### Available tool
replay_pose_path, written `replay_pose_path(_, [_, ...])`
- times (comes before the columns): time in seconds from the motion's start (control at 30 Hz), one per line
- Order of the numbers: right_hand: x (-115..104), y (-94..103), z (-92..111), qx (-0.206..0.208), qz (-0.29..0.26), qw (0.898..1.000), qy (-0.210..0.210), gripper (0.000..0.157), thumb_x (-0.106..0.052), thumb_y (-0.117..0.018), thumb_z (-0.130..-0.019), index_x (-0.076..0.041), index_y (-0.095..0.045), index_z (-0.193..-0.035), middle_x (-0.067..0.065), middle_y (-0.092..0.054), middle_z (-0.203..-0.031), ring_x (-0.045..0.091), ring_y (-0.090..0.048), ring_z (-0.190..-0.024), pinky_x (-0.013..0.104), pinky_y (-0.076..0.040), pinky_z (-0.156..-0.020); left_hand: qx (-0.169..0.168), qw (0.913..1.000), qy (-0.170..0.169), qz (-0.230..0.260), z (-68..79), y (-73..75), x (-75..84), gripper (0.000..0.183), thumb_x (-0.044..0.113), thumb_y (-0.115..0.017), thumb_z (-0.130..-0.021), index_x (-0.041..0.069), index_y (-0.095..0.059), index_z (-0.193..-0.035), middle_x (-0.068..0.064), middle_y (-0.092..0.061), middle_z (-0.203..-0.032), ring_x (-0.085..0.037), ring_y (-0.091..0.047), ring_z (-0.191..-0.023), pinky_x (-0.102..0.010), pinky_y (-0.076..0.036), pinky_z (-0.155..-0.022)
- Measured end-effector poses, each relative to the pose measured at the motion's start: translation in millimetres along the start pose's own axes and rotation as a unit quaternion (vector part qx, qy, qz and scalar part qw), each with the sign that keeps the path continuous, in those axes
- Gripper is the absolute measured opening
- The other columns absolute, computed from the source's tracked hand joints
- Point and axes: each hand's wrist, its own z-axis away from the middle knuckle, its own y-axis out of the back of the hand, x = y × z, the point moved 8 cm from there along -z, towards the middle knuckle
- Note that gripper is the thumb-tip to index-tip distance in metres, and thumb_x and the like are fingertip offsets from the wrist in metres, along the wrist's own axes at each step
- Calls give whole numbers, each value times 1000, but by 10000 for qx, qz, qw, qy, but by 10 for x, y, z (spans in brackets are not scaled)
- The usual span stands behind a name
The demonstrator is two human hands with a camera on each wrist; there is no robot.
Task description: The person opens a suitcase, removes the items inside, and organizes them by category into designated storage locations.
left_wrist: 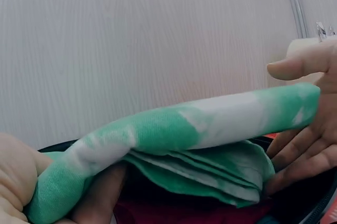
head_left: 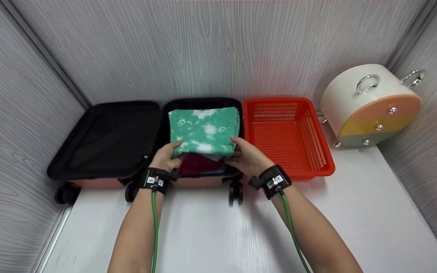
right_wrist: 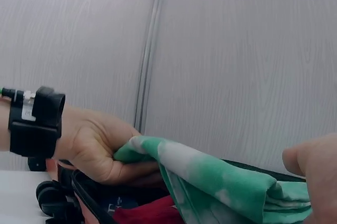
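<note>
A folded green-and-white tie-dyed cloth (head_left: 205, 131) lies above the right half of an open suitcase (head_left: 203, 101) with a black lining and pink shell. My left hand (head_left: 164, 157) pinches its near left corner, thumb on top and fingers beneath, as the left wrist view shows. At the cloth's right side is my right hand (head_left: 250, 157). Its thumb stands raised off the fabric in the left wrist view (left_wrist: 308, 63), while the fairly straight fingers lie beside the folded layers. Under the near edge, dark red fabric (head_left: 199, 163) shows inside the suitcase.
To the left, the suitcase's other half (head_left: 112, 136) lies flat, black inside. A red plastic basket (head_left: 326, 163) stands against the suitcase's right side. Farther right is a cream rounded box (head_left: 351, 91) with silver ring handles and a striped front. Grey wood-grain walls enclose the white tabletop (head_left: 207, 231).
</note>
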Motion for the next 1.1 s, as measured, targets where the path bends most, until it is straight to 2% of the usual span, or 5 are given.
replay_pose_path(0.17, [33, -57, -131, 56, -536, 9985, 19, 53, -28, -61, -104, -3, -38, -146, 19, -48, -138, 32, -48, -133, 43, -38, -115, -74, 9986, 210, 476, -3, 14, 2, 44, 15, -56, -106, 11, -37, -146, -12, -55, -94, -14, -49, -48, -20, -45, -44])
replay_pose_path(0.33, [63, -29, -188, 342, -602, 9974, 175, 44, -20, -63, -103, -2, -44, -139, 14, -55, -124, 25, -59, -109, 39, -48, -99, 182, 9968, -19, -775, 33, 41, 22, 59, 19, -58, -106, 13, -28, -157, -10, -49, -99, -10, -33, -44, -21, -33, -39])
replay_pose_path(0.43, [-7, 13, -193, 612, -22, 9962, 619, 46, -12, -65, -101, 1, -45, -141, 16, -57, -125, 27, -62, -108, 40, -51, -98, 95, 9899, -444, -1341, 78, -18, 65, 52, 12, -57, -104, 6, -36, -151, -10, -49, -106, -14, -51, -62, -24, -44, -53])
replay_pose_path(0.73, [-258, 73, -83, 1192, 2423, 9501, 1560, 64, -8, -68, -98, -6, -40, -155, 13, -52, -146, 26, -53, -129, 40, -47, -104, 355, 9050, -1712, -3878, 271, -239, 193, 43, 8, -54, -99, -1, -47, -141, -12, -53, -123, -25, -52, -99, -33, -45, -82])
replay_pose_path(1.1, [-657, 125, 282, 816, 2436, 9261, 2764, 62, -13, -65, -102, -15, -39, -158, 8, -51, -149, 20, -51, -132, 39, -48, -104, -38, 8918, -2860, -3506, 568, -713, 220, 33, 11, -53, -103, 8, -55, -136, -9, -60, -124, -22, -59, -105, -33, -49, -92])
